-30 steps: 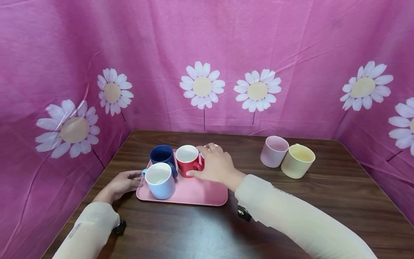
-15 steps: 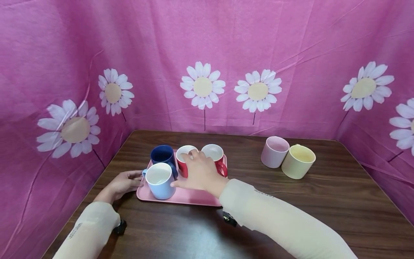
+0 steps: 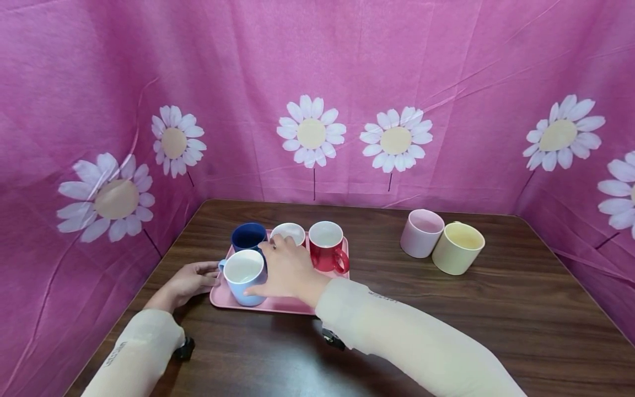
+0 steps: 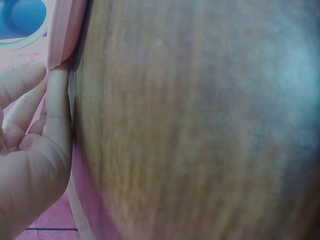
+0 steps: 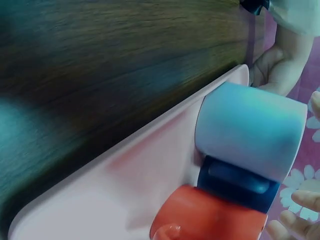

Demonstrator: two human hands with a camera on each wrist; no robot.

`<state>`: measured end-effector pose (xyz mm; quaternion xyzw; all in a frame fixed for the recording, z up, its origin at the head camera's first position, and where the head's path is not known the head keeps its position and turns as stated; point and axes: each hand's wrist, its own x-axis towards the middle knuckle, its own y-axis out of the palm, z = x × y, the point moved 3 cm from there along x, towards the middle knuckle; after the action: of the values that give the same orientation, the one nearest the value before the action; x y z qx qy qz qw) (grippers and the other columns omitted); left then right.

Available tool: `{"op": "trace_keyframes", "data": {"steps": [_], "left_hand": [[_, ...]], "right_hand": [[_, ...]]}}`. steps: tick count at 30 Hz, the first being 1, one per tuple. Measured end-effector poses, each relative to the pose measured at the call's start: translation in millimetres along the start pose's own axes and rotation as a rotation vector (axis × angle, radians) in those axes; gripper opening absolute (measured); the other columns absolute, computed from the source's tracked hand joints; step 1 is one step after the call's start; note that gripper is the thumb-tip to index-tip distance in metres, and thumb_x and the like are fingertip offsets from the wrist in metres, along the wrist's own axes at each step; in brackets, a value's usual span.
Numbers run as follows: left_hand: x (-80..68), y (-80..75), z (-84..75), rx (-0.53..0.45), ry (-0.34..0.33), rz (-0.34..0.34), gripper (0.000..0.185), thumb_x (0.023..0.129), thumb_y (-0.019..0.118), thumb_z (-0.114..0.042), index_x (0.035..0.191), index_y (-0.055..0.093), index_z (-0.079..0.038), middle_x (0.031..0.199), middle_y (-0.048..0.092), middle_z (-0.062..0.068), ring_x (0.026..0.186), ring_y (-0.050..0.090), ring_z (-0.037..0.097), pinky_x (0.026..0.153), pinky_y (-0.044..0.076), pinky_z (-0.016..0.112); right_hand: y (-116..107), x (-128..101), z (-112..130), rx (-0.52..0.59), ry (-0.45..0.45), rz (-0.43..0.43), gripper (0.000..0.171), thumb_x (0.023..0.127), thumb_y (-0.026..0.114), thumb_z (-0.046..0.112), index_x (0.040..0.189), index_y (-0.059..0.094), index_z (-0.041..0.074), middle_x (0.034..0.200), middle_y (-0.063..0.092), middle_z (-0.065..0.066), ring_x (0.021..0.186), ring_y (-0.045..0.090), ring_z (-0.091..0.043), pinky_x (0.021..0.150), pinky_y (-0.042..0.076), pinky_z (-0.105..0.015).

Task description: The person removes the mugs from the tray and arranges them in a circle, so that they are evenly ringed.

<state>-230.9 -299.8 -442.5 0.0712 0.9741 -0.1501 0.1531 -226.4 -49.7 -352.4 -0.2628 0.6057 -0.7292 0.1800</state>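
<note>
Pink tray (image 3: 288, 304); light-blue mug (image 3: 244, 277); daisy-print magenta cloth (image 3: 317, 94).

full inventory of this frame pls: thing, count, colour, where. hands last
Rectangular plastic tray: 1, pink, left part of the table.
Dark blue mug: 1, tray's back left corner.
Light blue mug: 1, white inside, tray's front left.
Red mugs: 2, white inside, back row of the tray; one partly behind the right hand, the other at the tray's right end with its handle toward the camera.
Pale pink mug: 1, on the table right of the tray.
Pale yellow mug: 1, touching the pale pink mug's right side.
Wooden table: 1, dark brown.
Daisy-print cloth backdrop: pink, on three sides.
Left hand: fingers straight against the tray's left edge.
Right hand: over the tray between the light blue mug and the hidden red mug; grip unclear.
</note>
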Motion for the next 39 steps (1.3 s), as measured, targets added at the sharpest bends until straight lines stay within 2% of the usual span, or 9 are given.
{"op": "trace_keyframes", "data": {"steps": [5,16,23,30,39], "left_hand": [[0.1,0.9,0.5,-0.006,0.009,0.002,0.059,0.087,0.062,0.005,0.137,0.033,0.017,0.134,0.045,0.034,0.111,0.057,0.026,0.088,0.05,0.037],[-0.3,2.0,0.2,-0.015,0.029,0.005,0.06,0.086,0.062,0.006,0.137,0.032,0.019,0.132,0.046,0.034,0.106,0.058,0.019,0.086,0.051,0.035],[-1.5,1.9,-0.3,-0.011,0.026,-0.001,0.06,0.086,0.063,0.007,0.137,0.033,0.018,0.133,0.045,0.033,0.108,0.057,0.019,0.086,0.051,0.035],[-2.6,1.6,-1.0,-0.011,0.023,-0.008,0.06,0.085,0.063,0.007,0.137,0.034,0.018,0.132,0.047,0.033,0.105,0.058,0.018,0.086,0.051,0.035],[-2.0,2.0,-1.7,-0.017,0.026,-0.002,0.06,0.085,0.062,0.008,0.136,0.033,0.019,0.132,0.047,0.033,0.103,0.058,0.017,0.086,0.051,0.034]], "right_hand": [[4,3,6,0.071,0.022,0.006,0.097,0.062,0.065,0.078,0.133,0.051,0.013,0.12,0.052,-0.004,0.103,0.048,-0.019,0.069,0.053,-0.033],[17,7,12,0.289,0.112,-0.024,0.093,0.058,0.073,0.074,0.123,0.054,0.01,0.111,0.055,-0.004,0.097,0.053,-0.016,0.074,0.052,-0.032],[25,10,17,0.327,0.161,-0.068,0.092,0.057,0.075,0.072,0.122,0.054,0.01,0.113,0.054,-0.005,0.095,0.054,-0.017,0.074,0.052,-0.029],[29,11,18,0.415,0.22,-0.093,0.087,0.056,0.08,0.066,0.12,0.056,0.011,0.108,0.05,-0.003,0.088,0.055,-0.016,0.072,0.051,-0.027],[33,10,19,0.492,0.248,-0.137,0.076,0.057,0.084,0.055,0.115,0.058,0.012,0.104,0.051,-0.001,0.092,0.05,-0.016,0.071,0.049,-0.023]]}}
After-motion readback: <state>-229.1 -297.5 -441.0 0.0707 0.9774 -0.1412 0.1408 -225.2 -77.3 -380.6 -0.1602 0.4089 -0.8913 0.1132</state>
